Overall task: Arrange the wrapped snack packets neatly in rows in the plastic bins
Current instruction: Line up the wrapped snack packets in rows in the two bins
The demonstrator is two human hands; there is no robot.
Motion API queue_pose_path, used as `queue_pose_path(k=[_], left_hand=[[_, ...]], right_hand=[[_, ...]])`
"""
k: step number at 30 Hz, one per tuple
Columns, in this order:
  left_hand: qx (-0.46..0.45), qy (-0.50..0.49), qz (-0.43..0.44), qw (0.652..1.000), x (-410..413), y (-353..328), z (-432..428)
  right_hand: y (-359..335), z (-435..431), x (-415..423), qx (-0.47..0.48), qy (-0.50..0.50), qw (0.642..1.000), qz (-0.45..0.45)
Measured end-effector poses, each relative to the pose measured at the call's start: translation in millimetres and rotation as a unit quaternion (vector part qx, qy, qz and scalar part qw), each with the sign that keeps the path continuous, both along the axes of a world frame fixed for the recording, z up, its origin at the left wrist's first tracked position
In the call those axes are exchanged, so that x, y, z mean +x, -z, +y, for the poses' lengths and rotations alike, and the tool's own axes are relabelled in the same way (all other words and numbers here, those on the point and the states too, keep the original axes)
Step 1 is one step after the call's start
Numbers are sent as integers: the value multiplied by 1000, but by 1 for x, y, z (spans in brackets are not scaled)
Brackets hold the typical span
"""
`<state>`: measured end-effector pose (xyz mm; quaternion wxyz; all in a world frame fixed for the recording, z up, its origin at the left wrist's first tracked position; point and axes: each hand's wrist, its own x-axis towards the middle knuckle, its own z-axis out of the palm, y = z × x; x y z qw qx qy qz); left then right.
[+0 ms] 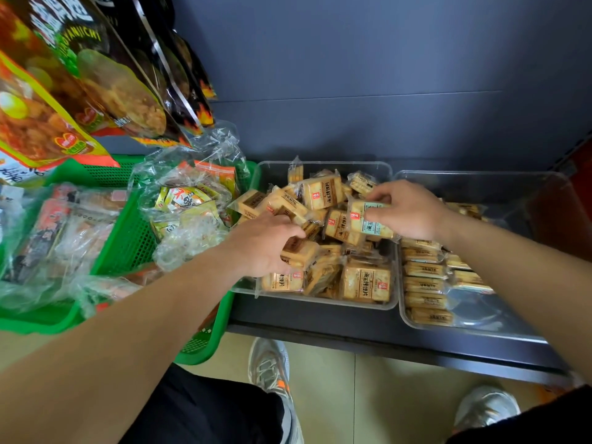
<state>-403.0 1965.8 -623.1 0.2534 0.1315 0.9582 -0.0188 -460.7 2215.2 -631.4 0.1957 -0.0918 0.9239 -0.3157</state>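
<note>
Over the heaped clear bin (323, 163), left hand (262, 248) gripped a tan packet (301, 253); right hand (408, 210) pinched a green-labelled packet (369, 223) between thumb and fingers.

- Big printed snack bags (64, 75) hang at ten o'clock, with black flame-print ones (192, 91) just behind them
- At nine o'clock a green mesh basket (105, 174), a second green basket (205, 344) just beside it, both stuffed with crinkled clear bags (189, 200) of mixed snacks
- Dark grey shelf (352, 334), with a matching back panel (384, 75) at twelve o'clock
- Pale tiled floor (384, 405) at six o'clock
- On it, a grey sneaker with orange flashes (269, 370) and another grey sneaker (487, 408) at five o'clock
</note>
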Motion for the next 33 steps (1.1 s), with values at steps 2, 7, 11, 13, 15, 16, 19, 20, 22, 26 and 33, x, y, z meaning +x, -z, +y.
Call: queue_pose_path(k=[2,7,11,13,15,16,19,20,22,26,33], left_hand=[[23,-7,-1,1000,-1,-3,1],[259,-144,33,955,-14,-21,-1],[350,-218,77,908,-30,-23,-5],[388,-256,121,877,-38,-23,-6],[419,-292,169,843,-47,-21,-9],[421,-306,190,833,-50,-19,-10],[410,-333,206,824,-58,-13,-12],[407,-335,202,825,-60,-10,-12],[398,-346,190,828,-62,-7,-8],[351,-320,143,868,-62,-4,3],[297,-333,173,878,-66,0,-4]], right_hand=[[-2,3,0,-3,3,1000,6],[-5,17,-1,-11,34,999,14],[-4,26,0,-28,48,998,13],[-3,29,1,-39,38,998,9],[-3,28,2,-53,22,998,1],[-4,26,2,-57,16,998,-3],[-3,18,3,-51,-3,999,-9],[-2,15,3,-47,-8,999,-9],[-2,10,3,-43,-15,999,-10],[-2,0,2,-55,-16,998,-20],[1,-8,0,-51,-25,998,-23]])
